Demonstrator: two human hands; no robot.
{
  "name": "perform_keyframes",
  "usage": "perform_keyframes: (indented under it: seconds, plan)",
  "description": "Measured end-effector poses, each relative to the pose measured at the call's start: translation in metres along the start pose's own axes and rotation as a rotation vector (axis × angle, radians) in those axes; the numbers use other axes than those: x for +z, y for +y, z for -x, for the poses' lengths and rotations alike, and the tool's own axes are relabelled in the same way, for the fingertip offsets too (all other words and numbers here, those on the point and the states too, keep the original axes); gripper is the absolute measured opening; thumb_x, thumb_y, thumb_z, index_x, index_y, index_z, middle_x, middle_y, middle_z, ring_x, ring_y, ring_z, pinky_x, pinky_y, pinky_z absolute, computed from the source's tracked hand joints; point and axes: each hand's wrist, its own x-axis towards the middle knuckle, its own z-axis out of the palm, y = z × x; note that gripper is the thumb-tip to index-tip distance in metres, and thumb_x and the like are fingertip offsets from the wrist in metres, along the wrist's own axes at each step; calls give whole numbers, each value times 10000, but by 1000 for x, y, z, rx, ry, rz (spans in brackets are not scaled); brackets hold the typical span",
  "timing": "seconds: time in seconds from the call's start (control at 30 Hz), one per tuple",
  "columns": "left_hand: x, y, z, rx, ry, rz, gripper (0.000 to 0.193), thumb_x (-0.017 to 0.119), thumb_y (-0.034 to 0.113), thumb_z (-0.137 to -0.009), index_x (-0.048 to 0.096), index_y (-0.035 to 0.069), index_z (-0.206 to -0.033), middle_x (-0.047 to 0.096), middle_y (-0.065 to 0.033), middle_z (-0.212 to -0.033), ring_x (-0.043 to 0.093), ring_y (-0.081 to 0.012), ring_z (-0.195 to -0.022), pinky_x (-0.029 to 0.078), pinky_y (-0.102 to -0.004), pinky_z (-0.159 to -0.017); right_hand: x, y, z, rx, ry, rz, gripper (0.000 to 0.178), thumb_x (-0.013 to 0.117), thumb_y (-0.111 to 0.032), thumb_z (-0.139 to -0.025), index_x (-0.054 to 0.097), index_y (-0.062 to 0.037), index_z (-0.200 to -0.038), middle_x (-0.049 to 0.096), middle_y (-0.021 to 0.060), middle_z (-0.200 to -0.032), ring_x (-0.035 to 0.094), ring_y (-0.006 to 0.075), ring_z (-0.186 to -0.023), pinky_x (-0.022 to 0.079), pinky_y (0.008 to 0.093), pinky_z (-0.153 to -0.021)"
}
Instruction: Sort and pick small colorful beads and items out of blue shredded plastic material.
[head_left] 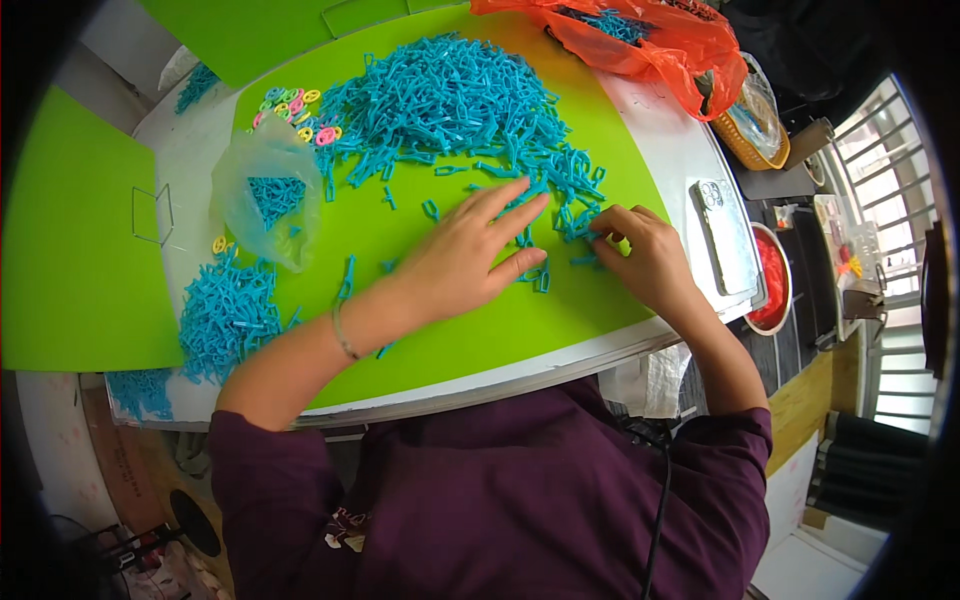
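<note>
A large heap of small blue plastic pieces [450,95], slim with a looped end, covers the far middle of a bright green board [440,350]. My left hand [470,245] is spread palm down over a few loose pieces nearer to me, its fingers apart and gripping nothing. To its right, my right hand [645,250] is closed in a pinch, thumb against index finger, at the edge of some scattered blue pieces [575,215]. A blue piece shows at those fingertips, partly hidden by them.
At left, a clear plastic bag [265,205] holds more blue pieces, beside a smaller blue pile [230,315] and colourful plastic rings [295,105]. A red plastic bag [650,50] lies far right. A phone [725,240] rests near the right edge, with a yellow basket [755,140] beyond.
</note>
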Motion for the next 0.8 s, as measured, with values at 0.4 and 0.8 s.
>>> perform_keyframes:
  seconds: [0.4, 0.8]
  plan:
    - [-44, -11, 67, -937, -50, 1622, 270, 527, 244, -1021, 628, 57, -1186, 652, -40, -995, 622, -175, -973, 502, -325, -895, 28, -49, -33, -307, -52, -180, 408, 697, -157, -878, 621, -95, -1275, 642, 130, -1221, 596, 325, -1139, 469, 449, -964]
    - [-53, -2, 62, -216, 103, -34, 188, 680, 149, -876, 708, 59, -1038, 648, -121, -1096, 582, -316, -1070, 452, -416, -945, -12, 25, 11, -15, 32, -108, 264, 678, -179, -905, 693, -92, -1154, 677, 120, -1201, 580, 310, -1225, 337, 453, -1117]
